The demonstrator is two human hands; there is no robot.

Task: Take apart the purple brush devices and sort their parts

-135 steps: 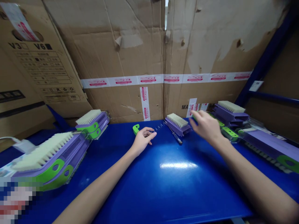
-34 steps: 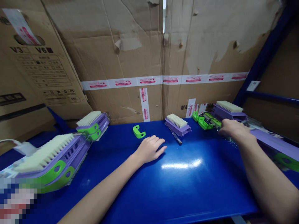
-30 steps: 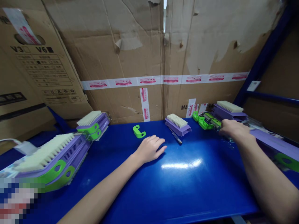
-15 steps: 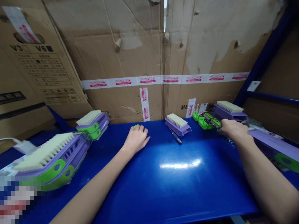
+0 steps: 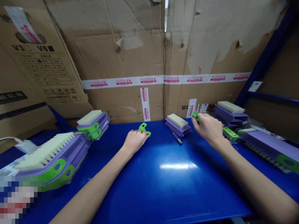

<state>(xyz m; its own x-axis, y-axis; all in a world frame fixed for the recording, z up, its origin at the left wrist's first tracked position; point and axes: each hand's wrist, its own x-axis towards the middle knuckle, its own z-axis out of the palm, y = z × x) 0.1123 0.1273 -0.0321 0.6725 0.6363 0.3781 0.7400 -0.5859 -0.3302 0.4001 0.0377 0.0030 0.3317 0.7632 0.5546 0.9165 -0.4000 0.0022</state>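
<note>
Pinching a green clip (image 5: 143,126) left of the brush (image 5: 177,123), the left hand (image 5: 134,140) is low over the table (image 5: 177,193), while the right hand (image 5: 208,127) covers a second clip (image 5: 195,114) across from it, its grip hidden.

The left forearm (image 5: 94,185) at lower left and the right forearm (image 5: 253,177) at lower right are bare, slender and tapering. The left hand (image 5: 135,141) and right hand (image 5: 209,127) are ungloved, seemingly slim, though slightly blurred.
</note>
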